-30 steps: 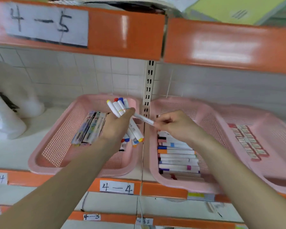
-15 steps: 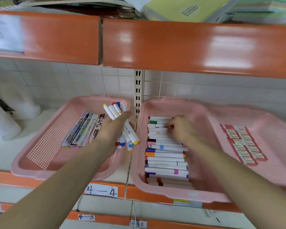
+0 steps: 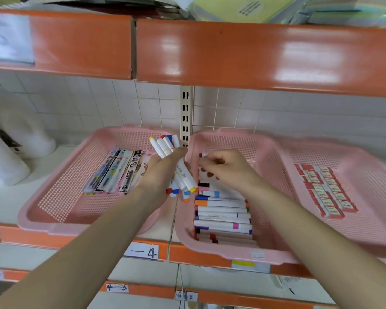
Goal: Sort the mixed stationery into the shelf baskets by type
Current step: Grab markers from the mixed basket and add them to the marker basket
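Several white markers [image 3: 184, 179], capped in yellow, red, blue and orange, are bunched in the left hand [image 3: 158, 175], fist wrapped round them, right over the gap between two pink baskets. At three o'clock from that bundle, the right hand [image 3: 228, 168] has its fingers curled round what looks like a single marker [image 3: 202, 155], low over the twelve o'clock end of the marker row [image 3: 223, 216] in the middle basket [image 3: 221, 252].

To lay it well, I'd say keep it level and parallel with the row, snug against the last one, then release without nudging the neighbours.

At nine o'clock, the left basket [image 3: 60, 219] holds packaged pens [image 3: 116, 172]. At three o'clock, the right basket [image 3: 310, 150] holds small red-and-white packets [image 3: 325, 190]. One shelf tag [image 3: 146, 253] reads a dash and "4", and a lower tag [image 3: 117, 287] reads "4—3". The print on the barrels is too small to read.
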`<action>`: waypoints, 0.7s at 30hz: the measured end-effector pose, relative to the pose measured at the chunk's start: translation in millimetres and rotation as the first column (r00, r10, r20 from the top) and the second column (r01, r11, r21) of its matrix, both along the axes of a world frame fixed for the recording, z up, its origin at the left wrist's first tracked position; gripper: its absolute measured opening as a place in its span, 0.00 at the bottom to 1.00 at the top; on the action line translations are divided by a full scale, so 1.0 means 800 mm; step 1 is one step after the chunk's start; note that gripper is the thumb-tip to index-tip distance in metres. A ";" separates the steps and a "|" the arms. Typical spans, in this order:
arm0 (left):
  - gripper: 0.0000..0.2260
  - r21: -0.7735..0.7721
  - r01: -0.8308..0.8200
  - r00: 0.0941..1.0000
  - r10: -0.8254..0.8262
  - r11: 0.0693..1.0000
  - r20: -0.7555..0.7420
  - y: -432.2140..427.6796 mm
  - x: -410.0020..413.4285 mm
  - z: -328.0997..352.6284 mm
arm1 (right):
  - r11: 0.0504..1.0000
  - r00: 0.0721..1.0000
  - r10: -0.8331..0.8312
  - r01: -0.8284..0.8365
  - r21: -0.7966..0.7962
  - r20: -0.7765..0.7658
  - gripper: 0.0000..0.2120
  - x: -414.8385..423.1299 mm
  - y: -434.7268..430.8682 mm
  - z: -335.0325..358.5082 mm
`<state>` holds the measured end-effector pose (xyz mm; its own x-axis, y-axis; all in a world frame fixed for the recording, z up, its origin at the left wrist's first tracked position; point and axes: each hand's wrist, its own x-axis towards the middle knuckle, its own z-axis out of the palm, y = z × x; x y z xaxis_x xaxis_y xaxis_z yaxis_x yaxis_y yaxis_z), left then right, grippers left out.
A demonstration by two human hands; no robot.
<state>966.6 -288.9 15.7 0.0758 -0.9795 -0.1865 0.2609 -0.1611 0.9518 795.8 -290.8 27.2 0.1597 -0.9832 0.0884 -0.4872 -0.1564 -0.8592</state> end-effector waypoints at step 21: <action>0.25 0.140 -0.111 0.977 0.082 0.984 0.198 0.007 -0.007 0.013 | 0.998 0.998 -0.056 0.056 -0.010 0.030 0.04 -0.002 0.038 0.006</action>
<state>960.6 -283.3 25.9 0.2167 -0.9280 -0.3030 0.0976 -0.2883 0.9526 793.9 -260.5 32.0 0.1014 -0.9895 0.1026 -0.4699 -0.1386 -0.8718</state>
